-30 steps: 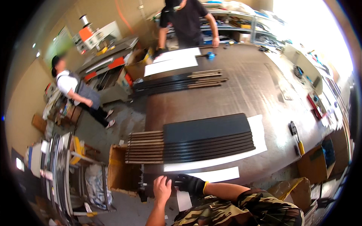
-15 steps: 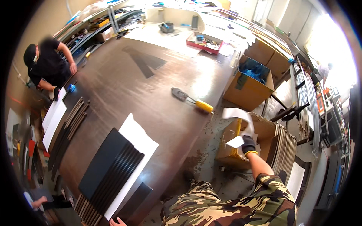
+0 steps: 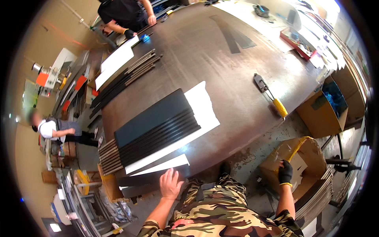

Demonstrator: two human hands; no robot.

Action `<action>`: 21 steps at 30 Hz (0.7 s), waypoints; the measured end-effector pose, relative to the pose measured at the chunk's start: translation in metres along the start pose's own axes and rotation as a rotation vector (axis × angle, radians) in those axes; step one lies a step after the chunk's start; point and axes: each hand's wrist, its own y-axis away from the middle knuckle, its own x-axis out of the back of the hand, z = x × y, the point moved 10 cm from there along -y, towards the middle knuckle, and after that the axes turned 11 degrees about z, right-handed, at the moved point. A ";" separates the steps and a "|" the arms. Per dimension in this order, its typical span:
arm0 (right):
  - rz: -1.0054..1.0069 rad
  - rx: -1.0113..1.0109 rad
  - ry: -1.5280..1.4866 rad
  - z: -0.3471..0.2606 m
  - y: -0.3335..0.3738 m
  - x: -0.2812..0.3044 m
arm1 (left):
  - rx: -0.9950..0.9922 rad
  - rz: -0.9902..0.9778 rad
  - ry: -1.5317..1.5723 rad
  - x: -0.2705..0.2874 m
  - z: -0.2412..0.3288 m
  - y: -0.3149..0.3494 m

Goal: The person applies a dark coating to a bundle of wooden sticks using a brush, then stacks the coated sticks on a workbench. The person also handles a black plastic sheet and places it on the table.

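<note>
My bare left hand [image 3: 170,185] rests with fingers stretched out on a narrow dark strip [image 3: 146,177] at the table's near edge. Beside that strip a white sheet [image 3: 167,163] shows. My right hand [image 3: 285,172], in a black glove with a yellow cuff, is over an open cardboard box [image 3: 276,158]; its fingers are partly hidden and no paper shows in it. Pale scraps [image 3: 299,165] lie inside the box. Left of centre, a dark flat panel [image 3: 154,116] lies alongside several dark slats [image 3: 162,138] on white paper [image 3: 203,106].
A yellow-handled tool [image 3: 279,107] lies on the brown table [image 3: 233,118]. More dark bars [image 3: 122,81] lie at the far left, near a co-worker [image 3: 126,19]. Another person [image 3: 55,130] stands at left. A box with blue plastic [image 3: 321,118] stands at right, and stacked strips [image 3: 316,201] lean by the scrap box.
The curved white strip has left my right hand, which has drawn lower over the box. My left hand has come onto the dark strip. The view has swung left.
</note>
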 end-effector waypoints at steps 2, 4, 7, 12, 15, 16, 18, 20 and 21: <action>-0.129 0.118 -0.204 -0.086 0.006 -0.025 | -0.064 0.051 -0.006 -0.006 0.000 0.018; -0.228 0.249 -0.347 -0.179 0.025 -0.039 | -0.047 0.171 0.059 0.013 0.008 0.012; -0.432 0.513 -0.589 -0.348 0.058 -0.038 | 0.062 0.297 0.155 0.044 0.004 0.011; -0.713 0.850 -0.704 -0.500 0.143 -0.077 | 0.136 0.365 0.324 0.084 -0.012 0.002; -0.812 0.850 -0.785 -0.529 0.166 -0.086 | 0.304 0.539 0.378 0.129 -0.029 0.011; -0.852 0.799 -0.837 -0.539 0.168 -0.082 | 0.419 0.626 0.434 0.138 -0.043 0.033; -1.034 0.577 -0.798 -0.557 0.174 -0.073 | 0.852 0.391 0.775 0.091 -0.083 0.088; -1.112 0.531 -0.697 -0.569 0.178 -0.064 | 1.331 0.081 1.539 0.019 -0.088 0.124; -1.101 0.457 -0.725 -0.568 0.176 -0.065 | 1.337 0.023 1.658 0.012 -0.089 0.126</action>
